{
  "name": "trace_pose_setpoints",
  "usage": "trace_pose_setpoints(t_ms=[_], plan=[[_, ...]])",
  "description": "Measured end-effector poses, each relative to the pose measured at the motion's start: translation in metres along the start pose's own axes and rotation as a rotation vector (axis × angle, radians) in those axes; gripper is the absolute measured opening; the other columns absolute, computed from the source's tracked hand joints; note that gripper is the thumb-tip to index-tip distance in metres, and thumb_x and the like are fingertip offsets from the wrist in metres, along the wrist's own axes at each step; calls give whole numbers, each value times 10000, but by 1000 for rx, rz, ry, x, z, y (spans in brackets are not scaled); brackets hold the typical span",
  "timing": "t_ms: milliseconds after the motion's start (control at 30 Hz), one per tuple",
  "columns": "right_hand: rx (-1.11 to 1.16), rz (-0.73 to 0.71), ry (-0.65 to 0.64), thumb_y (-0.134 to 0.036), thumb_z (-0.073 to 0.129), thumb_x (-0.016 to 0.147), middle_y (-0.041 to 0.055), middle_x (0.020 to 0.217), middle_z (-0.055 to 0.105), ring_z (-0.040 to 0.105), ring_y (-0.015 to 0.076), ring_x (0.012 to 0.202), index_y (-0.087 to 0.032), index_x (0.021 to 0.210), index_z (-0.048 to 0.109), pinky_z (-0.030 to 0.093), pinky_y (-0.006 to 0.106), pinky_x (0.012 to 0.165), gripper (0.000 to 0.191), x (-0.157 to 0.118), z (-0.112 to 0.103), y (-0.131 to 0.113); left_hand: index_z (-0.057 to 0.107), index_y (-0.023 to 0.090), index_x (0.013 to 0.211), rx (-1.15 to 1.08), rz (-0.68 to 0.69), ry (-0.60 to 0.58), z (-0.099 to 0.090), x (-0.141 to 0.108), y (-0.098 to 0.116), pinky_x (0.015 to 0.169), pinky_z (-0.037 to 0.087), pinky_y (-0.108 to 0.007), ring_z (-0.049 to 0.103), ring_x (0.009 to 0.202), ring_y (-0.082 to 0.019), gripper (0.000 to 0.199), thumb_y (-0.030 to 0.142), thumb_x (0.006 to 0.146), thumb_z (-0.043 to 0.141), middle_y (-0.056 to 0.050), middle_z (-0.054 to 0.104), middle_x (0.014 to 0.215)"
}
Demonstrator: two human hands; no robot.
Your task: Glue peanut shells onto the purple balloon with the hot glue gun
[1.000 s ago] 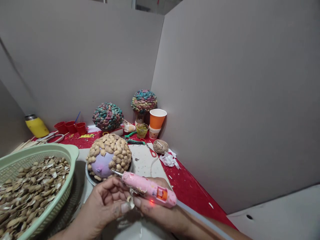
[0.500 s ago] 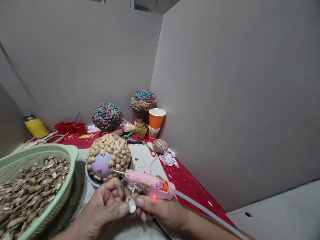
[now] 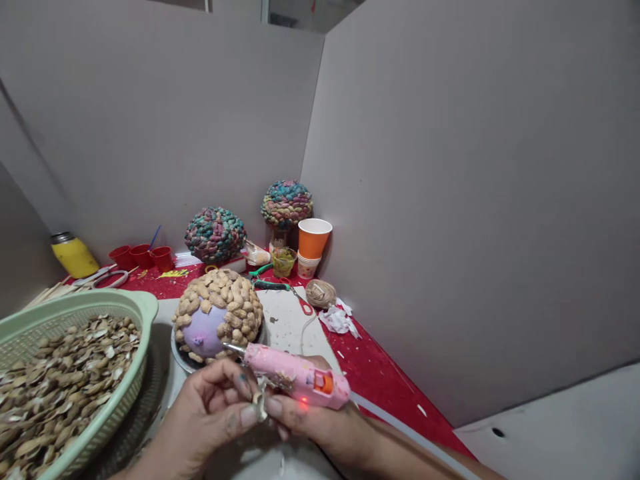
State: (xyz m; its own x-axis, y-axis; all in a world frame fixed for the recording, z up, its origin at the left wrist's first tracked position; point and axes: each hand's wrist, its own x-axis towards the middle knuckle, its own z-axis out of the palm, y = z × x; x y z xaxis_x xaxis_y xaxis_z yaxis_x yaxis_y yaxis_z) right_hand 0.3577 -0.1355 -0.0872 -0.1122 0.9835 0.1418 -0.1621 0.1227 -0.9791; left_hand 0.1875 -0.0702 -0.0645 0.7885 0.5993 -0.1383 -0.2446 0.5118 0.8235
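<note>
A peanut shell (image 3: 261, 405) is pinched between the thumb and fingers of my left hand (image 3: 207, 417), and my right thumb touches its other side. My right hand (image 3: 320, 423) is wrapped round a pink glue gun (image 3: 295, 375), whose red light is lit. The gun's metal tip points left, close to a purple balloon (image 3: 204, 330) partly covered with peanut shells (image 3: 240, 300). That balloon rests in a metal bowl (image 3: 181, 357) just beyond my hands.
A green basket (image 3: 145, 320) of shells stands at the left. Behind are two coloured shell balls (image 3: 215, 233), red cups (image 3: 161, 259), a yellow bottle (image 3: 74, 256), an orange cup (image 3: 314, 239), scissors (image 3: 303, 303) and twine (image 3: 321, 293). Grey panels (image 3: 450, 200) enclose the table.
The shell between my hands has turned and shows more edge-on. My right hand and the glue gun have shifted slightly left, with the tip a little lower.
</note>
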Motion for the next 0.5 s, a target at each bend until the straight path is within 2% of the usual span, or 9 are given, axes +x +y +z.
trace_pose_setpoints(t_ms=[100, 300, 500], plan=[[-45, -14, 5, -497, 667, 868, -18, 599, 496, 433, 97, 526, -137, 798, 573, 350, 201, 506, 379, 0, 0, -3, 632, 170, 755, 57, 15, 38, -3, 0, -3, 710, 513, -302, 675, 693, -178, 249, 264, 670, 847, -35, 714, 726], [-36, -48, 10, -482, 661, 854, -27, 621, 431, 358, 95, 549, -146, 747, 531, 300, 205, 500, 376, 2, 6, -12, 661, 158, 742, 144, 60, 86, -10, 0, -5, 641, 474, -223, 608, 656, -121, 248, 261, 643, 863, -8, 664, 697], [-43, -22, 36, -472, 717, 804, -24, 621, 407, 327, 102, 564, -154, 711, 507, 294, 206, 501, 393, 4, 10, -16, 626, 158, 736, 168, 99, 89, -8, 0, -6, 628, 457, -210, 574, 646, -106, 283, 272, 638, 865, 1, 631, 701]])
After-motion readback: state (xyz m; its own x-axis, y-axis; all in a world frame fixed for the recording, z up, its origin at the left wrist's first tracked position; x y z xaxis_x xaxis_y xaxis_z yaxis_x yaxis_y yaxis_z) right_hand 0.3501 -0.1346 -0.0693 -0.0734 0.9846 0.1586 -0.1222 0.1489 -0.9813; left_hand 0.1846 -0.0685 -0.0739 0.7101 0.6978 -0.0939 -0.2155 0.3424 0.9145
